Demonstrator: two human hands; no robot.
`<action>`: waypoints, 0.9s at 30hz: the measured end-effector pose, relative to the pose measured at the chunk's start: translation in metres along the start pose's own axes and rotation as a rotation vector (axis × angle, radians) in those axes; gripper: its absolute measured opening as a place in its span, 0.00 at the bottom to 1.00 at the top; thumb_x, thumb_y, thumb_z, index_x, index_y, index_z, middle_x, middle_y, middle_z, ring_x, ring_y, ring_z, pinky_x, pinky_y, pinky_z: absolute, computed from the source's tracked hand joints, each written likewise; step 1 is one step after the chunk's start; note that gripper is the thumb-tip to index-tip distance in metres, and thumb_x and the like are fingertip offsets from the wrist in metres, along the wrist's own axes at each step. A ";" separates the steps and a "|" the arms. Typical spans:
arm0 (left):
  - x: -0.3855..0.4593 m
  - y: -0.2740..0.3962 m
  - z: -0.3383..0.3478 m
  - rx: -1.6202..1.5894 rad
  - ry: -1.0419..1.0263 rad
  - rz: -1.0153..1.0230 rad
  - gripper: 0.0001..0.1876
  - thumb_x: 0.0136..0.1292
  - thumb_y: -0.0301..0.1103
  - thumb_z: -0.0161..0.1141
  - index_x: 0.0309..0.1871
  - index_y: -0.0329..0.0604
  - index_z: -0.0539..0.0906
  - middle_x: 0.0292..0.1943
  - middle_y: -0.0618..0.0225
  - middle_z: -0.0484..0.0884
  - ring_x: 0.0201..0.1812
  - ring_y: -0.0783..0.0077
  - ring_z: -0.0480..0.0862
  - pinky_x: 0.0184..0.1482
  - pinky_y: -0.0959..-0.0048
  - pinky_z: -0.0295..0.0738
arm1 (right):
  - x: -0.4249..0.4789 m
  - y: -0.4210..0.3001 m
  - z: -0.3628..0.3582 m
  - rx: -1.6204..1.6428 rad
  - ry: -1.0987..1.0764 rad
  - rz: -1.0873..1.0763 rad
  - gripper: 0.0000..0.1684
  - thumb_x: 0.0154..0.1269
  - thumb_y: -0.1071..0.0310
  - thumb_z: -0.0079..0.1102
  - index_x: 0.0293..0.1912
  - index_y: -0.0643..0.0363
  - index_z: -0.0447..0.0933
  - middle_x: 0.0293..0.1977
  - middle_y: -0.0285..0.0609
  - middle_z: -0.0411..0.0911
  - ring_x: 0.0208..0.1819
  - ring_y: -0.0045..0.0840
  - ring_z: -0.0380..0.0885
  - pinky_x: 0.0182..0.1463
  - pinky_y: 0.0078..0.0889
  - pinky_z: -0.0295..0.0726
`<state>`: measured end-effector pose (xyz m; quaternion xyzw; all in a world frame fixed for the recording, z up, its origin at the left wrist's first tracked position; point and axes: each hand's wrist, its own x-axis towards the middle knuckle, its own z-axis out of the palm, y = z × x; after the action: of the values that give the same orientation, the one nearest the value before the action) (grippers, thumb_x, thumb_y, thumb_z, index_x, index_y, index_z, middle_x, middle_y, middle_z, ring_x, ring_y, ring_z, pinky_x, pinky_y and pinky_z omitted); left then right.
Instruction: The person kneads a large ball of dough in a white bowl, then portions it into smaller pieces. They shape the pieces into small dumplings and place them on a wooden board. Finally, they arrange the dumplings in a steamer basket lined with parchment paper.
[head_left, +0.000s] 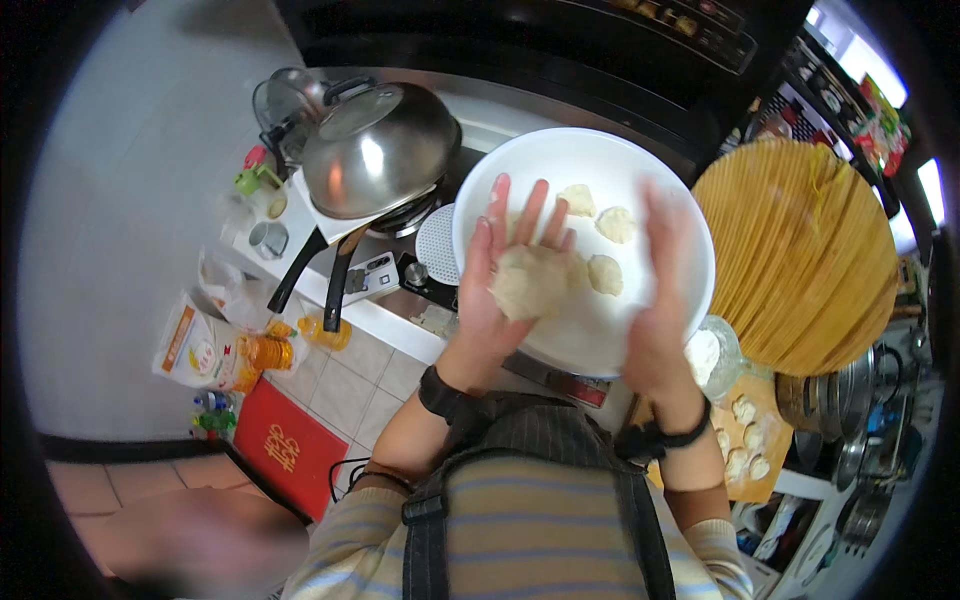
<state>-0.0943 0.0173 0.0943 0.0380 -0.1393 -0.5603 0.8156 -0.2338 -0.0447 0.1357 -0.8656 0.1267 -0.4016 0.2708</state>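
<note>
A flattened round of dough (529, 283) rests on the upturned palm of my left hand (495, 300), whose fingers are spread. My right hand (660, 300) is raised edge-on over the right side of the large white bowl (585, 349). It is motion-blurred and appears to hold nothing, apart from the dough. Below the hands, several pale dough pieces lie on the bowl's floor, among them one near the far wall (576, 200), another to its right (616, 224) and a third nearer me (604, 274). Part of the bowl is hidden behind my hands.
A lidded steel wok (382, 150) stands on the stove left of the bowl, handles (337, 292) jutting towards me. A phone (371, 276) lies nearby. At right are a bamboo lid (799, 255), a flour container (709, 356) and a board (754, 487) with several dough pieces.
</note>
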 end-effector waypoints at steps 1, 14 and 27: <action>-0.002 -0.010 0.023 -0.004 0.069 -0.017 0.25 0.73 0.52 0.33 0.65 0.53 0.68 0.65 0.63 0.67 0.66 0.67 0.64 0.67 0.67 0.55 | 0.006 0.010 0.013 0.007 -0.057 -0.029 0.46 0.65 0.51 0.48 0.69 0.71 0.43 0.69 0.64 0.46 0.70 0.54 0.48 0.72 0.45 0.46; 0.011 0.000 -0.014 0.695 0.055 0.256 0.30 0.74 0.49 0.28 0.72 0.38 0.52 0.72 0.60 0.55 0.70 0.63 0.58 0.69 0.69 0.50 | 0.030 -0.006 0.051 0.248 0.189 -0.254 0.29 0.64 0.58 0.52 0.62 0.60 0.67 0.67 0.57 0.55 0.70 0.48 0.53 0.70 0.58 0.44; 0.016 -0.005 0.013 0.048 0.215 0.032 0.35 0.68 0.62 0.34 0.74 0.56 0.52 0.71 0.63 0.58 0.70 0.67 0.59 0.69 0.60 0.50 | -0.005 0.004 0.020 0.264 -0.082 -0.234 0.27 0.65 0.64 0.43 0.62 0.65 0.65 0.64 0.54 0.63 0.70 0.45 0.54 0.71 0.49 0.48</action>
<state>-0.0975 0.0022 0.1087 0.1154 -0.0649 -0.5362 0.8336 -0.2216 -0.0385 0.1190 -0.8471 -0.0397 -0.4077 0.3386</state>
